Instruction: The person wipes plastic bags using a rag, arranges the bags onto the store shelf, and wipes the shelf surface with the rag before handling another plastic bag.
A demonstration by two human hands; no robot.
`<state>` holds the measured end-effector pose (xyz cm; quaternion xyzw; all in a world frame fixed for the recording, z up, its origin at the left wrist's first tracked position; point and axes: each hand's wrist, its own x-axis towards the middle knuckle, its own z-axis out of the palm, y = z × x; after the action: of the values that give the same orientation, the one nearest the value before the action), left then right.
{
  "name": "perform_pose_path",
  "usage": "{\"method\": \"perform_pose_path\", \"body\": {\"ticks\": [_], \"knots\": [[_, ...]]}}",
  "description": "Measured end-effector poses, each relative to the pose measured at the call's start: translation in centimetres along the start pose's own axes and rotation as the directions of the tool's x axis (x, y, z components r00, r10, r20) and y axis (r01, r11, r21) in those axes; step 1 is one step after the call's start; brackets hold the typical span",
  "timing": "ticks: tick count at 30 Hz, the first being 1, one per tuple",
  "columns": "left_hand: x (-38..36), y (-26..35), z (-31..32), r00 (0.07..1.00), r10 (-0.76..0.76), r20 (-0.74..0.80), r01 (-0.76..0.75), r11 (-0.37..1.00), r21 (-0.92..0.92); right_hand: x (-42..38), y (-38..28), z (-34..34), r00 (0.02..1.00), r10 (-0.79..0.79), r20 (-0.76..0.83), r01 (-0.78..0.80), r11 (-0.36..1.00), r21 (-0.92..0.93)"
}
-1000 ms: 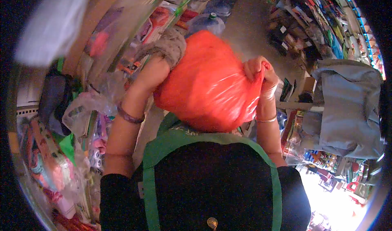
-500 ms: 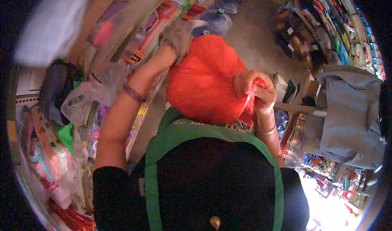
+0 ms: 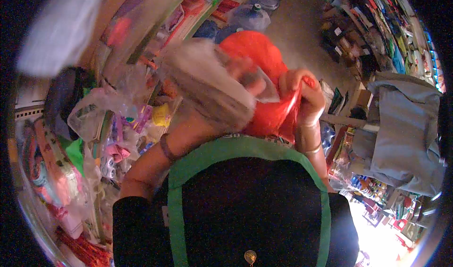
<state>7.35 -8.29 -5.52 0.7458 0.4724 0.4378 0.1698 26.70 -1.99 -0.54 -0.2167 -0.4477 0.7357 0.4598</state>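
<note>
Before the green apron (image 3: 212, 151), a blurred grey cloth (image 3: 203, 85) is now swinging across the red plastic bag (image 3: 255, 50), no longer staying at its side. The left hand (image 3: 253, 82) is moving with it; its grip I cannot tell. The right hand (image 3: 309, 97) is still pinching the bag's gathered edge, fingers curling tightly. The work is seemingly shifting toward this edge. Beyond, a clear bottle (image 3: 243, 17) is standing.

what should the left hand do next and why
Probably press the greyish cloth flat against the red bag with the left hand: the cloth shows blurred across the bag's front, while the right hand grips the bag's bunched edge, which should steady it.
</note>
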Motion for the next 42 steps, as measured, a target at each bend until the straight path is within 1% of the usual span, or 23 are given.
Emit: {"method": "perform_pose_path", "body": {"ticks": [3, 5, 7, 9, 10, 12, 13, 15, 17, 18, 19, 20, 22, 24, 26, 28, 30, 31, 32, 35, 38, 40, 42], "knots": [[-0.9, -0.7, 0.2, 0.981, 0.157, 0.111, -0.156, 0.988, -0.025, 0.3, 0.7, 0.0, 0.995, -0.041, -0.095, 0.042, 0.999, 0.003], [-3.2, -2.1, -0.8, 0.986, 0.105, 0.133, -0.085, 0.985, -0.152, 0.0, 1.2, -0.4, 0.981, -0.092, -0.169, 0.079, 0.993, -0.087], [-6.2, -2.7, -1.2, 0.989, -0.126, 0.083, 0.146, 0.932, -0.332, 0.2, 0.7, -0.7, 0.978, -0.134, -0.161, 0.128, 0.991, -0.049], [-7.6, -2.6, -0.3, 0.889, -0.457, 0.043, 0.399, 0.724, -0.562, 0.2, 0.0, -0.9, 0.983, -0.113, -0.147, 0.124, 0.99, 0.069], [-7.4, -2.8, 0.4, 0.824, -0.564, 0.042, 0.455, 0.616, -0.643, 0.2, 0.0, -0.7, 0.985, -0.113, -0.133, 0.115, 0.993, 0.007], [-5.4, -4.1, 1.7, 0.784, -0.62, -0.017, 0.45, 0.588, -0.672, 0.2, 0.1, 0.1, 0.988, -0.119, -0.101, 0.107, 0.987, -0.118], [-4.3, -4.2, 1.5, 0.798, -0.601, -0.042, 0.438, 0.627, -0.644, 0.0, 0.5, 0.2, 0.99, -0.137, -0.033, 0.133, 0.985, -0.106], [-2.0, -4.1, 0.1, 0.903, -0.425, -0.068, 0.355, 0.824, -0.442, -0.6, 0.3, 0.4, 0.986, -0.109, 0.126, 0.127, 0.981, -0.147], [0.0, -3.0, -1.8, 0.983, -0.18, 0.033, 0.183, 0.969, -0.165, -0.6, -0.2, 1.3, 0.941, -0.062, 0.333, 0.159, 0.949, -0.273], [0.6, -2.3, -2.4, 0.99, -0.072, 0.122, 0.081, 0.995, -0.064, -0.4, -0.4, 1.8, 0.9, -0.029, 0.436, 0.209, 0.905, -0.372], [1.2, -1.7, -2.7, 0.975, 0.024, 0.221, -0.025, 1.0, 0.005, 0.2, -0.6, 2.4, 0.822, -0.058, 0.567, 0.416, 0.741, -0.527], [1.7, -1.5, -2.7, 0.953, 0.074, 0.294, -0.086, 0.996, 0.026, -1.3, -1.4, 3.8, 0.868, 0.072, 0.491, 0.366, 0.575, -0.732], [2.7, -2.2, -2.1, 0.879, 0.203, 0.431, -0.212, 0.977, -0.028, -1.2, 0.0, 3.7, 0.885, -0.029, 0.465, 0.363, 0.669, -0.649], [3.8, -3.9, -3.2, 0.932, 0.032, 0.362, -0.076, 0.991, 0.107, 0.0, -0.7, 3.8, 0.787, -0.012, 0.617, 0.495, 0.609, -0.62], [4.9, -5.5, -3.7, 0.925, -0.043, 0.379, -0.081, 0.949, 0.305, 0.6, -0.7, 3.8, 0.719, -0.016, 0.695, 0.566, 0.595, -0.571], [6.0, -5.9, -3.9, 0.876, -0.176, 0.45, -0.037, 0.904, 0.426, 1.2, -0.4, 3.7, 0.678, -0.04, 0.734, 0.589, 0.628, -0.509], [7.0, -5.8, -4.1, 0.776, -0.337, 0.533, 0.016, 0.856, 0.517, 2.0, 0.2, 4.2, 0.612, -0.009, 0.791, 0.569, 0.7, -0.432], [6.7, -5.9, -3.2, 0.866, -0.129, 0.482, -0.098, 0.903, 0.418, 2.1, 0.5, 4.5, 0.58, 0.007, 0.814, 0.547, 0.737, -0.396], [6.4, -6.0, -2.3, 0.91, 0.085, 0.406, -0.24, 0.907, 0.347, 2.1, 1.0, 4.7, 0.588, 0.012, 0.808, 0.537, 0.742, -0.402], [7.6, -5.2, -1.6, 0.92, 0.211, 0.329, -0.203, 0.977, -0.06, 2.2, 2.4, 5.1, 0.592, 0.039, 0.805, 0.494, 0.772, -0.4], [9.8, -3.6, -0.6, 0.779, 0.232, 0.583, -0.266, 0.964, -0.028, 2.5, 3.7, 5.4, 0.511, 0.069, 0.857, 0.462, 0.818, -0.342], [11.7, 0.2, -0.3, 0.479, -0.043, 0.877, -0.215, 0.963, 0.165, 2.3, 4.2, 5.3, 0.52, 0.081, 0.85, 0.464, 0.809, -0.361], [12.2, 0.5, 0.3, 0.47, -0.06, 0.881, -0.208, 0.962, 0.177, 2.8, 3.8, 5.3, 0.539, 0.073, 0.839, 0.473, 0.798, -0.374]]}}
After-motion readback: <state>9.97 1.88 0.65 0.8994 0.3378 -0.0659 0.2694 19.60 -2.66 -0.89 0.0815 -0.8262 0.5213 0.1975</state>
